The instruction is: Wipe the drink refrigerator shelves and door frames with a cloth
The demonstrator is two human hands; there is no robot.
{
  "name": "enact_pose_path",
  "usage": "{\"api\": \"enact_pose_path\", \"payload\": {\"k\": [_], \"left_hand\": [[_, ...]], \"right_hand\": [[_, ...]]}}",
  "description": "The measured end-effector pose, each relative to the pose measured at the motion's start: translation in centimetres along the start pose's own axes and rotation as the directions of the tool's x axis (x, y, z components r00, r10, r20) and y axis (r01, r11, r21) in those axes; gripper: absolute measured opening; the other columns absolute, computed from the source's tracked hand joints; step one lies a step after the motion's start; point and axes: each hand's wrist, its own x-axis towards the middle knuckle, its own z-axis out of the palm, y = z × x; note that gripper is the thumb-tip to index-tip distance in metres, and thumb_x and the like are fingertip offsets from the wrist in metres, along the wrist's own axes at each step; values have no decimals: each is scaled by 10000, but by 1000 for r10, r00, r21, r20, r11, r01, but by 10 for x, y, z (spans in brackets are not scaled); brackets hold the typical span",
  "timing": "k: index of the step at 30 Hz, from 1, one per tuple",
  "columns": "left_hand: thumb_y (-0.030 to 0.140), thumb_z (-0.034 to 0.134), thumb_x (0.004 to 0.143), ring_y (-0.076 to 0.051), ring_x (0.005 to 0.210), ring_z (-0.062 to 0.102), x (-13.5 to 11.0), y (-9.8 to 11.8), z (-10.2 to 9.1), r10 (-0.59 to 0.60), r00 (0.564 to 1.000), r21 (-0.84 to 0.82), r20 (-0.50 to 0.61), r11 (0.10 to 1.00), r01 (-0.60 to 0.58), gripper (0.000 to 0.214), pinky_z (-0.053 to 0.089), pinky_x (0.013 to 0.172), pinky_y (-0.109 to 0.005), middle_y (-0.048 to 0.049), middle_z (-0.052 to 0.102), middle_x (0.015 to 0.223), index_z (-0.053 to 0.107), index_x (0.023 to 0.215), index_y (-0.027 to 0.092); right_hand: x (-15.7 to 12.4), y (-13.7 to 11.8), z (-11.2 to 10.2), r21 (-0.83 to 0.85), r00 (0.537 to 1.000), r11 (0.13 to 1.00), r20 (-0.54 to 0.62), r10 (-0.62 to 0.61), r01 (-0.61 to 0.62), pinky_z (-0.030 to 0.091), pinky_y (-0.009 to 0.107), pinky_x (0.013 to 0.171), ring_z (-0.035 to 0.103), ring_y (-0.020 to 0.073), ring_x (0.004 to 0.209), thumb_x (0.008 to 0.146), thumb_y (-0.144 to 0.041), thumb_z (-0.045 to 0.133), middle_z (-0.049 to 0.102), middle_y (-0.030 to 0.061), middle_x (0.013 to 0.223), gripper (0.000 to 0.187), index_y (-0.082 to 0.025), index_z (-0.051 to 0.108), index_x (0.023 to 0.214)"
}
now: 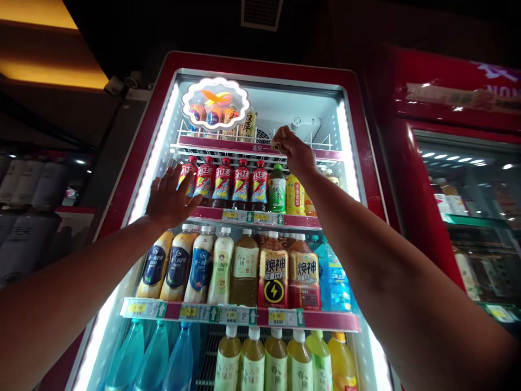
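Two bare forearms reach up from the lower corners of the frame. The left hand [171, 198], left of centre, is released and grips nothing: its fingers fan out before the glass front [280, 100], though whether the palm presses on it I cannot tell. The right hand [299, 155], above centre, grasps a crumpled brownish cloth [279, 142] in bunched fingers, at the upper middle of the frame, in front of the top shelf strip [228, 144].

The glass belongs to a red-framed display refrigerator [268, 65], tilted in view, with bright light strips down both sides. A scalloped, white-edged emblem [215, 103] covers part of its upper left.

Behind the glass, the lower rows hold blue bottles [157, 353] at the bottom left, white-capped tea bottles [252, 361] at the bottom middle, and energy-drink bottles [274, 277] with a lightning bolt just right of centre. Higher up, red-capped iced tea bottles [223, 184] line up beside a green-capped green tea bottle [277, 190].

A second red refrigerator [431, 141] fills the right edge. A ceiling vent [261, 12] shows at the top.
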Motion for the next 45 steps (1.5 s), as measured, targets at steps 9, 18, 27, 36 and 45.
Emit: {"api": "enact_pose_path", "payload": {"k": [9,18,27,36,45], "left_hand": [[587,301,1012,-410,1584,176,-1,2,-1,-2,1000,61,1,998,2,747,178,1237,-627,-209,187,1714,314,1622,154],[581,305,994,-415,1589,158,-1,-5,8,3,1000,37,-20,999,-2,761,152,1245,-636,-187,173,1724,312,1626,158],[561,307,1000,-424,1585,162,-1,-7,10,26,999,20,-42,999,-25,757,142,1245,-631,-215,184,1714,343,1606,109],[627,186,1002,-454,1573,167,-2,-7,11,41,998,27,-50,999,-40,836,145,1239,-641,-254,191,1698,336,1603,65],[647,179,1003,-450,1578,157,-3,-5,9,33,998,9,-46,999,-32,852,145,1237,-647,-256,195,1696,338,1601,62]], "right_hand": [[-3,26,-19,-30,1000,999,-18,14,-15,553,534,1108,553,278,1415,944,-307,507,484,-172,1573,436,-424,691,1322],[-13,48,-43,-59,999,998,-32,2,-4,547,489,1124,594,243,1377,967,-326,523,545,-156,1529,377,-428,716,1274],[-27,63,-64,-102,998,995,-59,15,-21,567,474,1089,626,256,1339,974,-374,546,574,-141,1510,348,-444,719,1268],[-43,72,-83,-165,993,981,-77,90,-102,547,464,1085,586,280,1385,992,-350,514,537,-127,1548,359,-440,719,1273],[-54,85,-105,-242,989,960,-64,131,-143,552,452,1042,594,274,1369,1013,-338,464,512,-85,1584,400,-403,676,1346]]}}
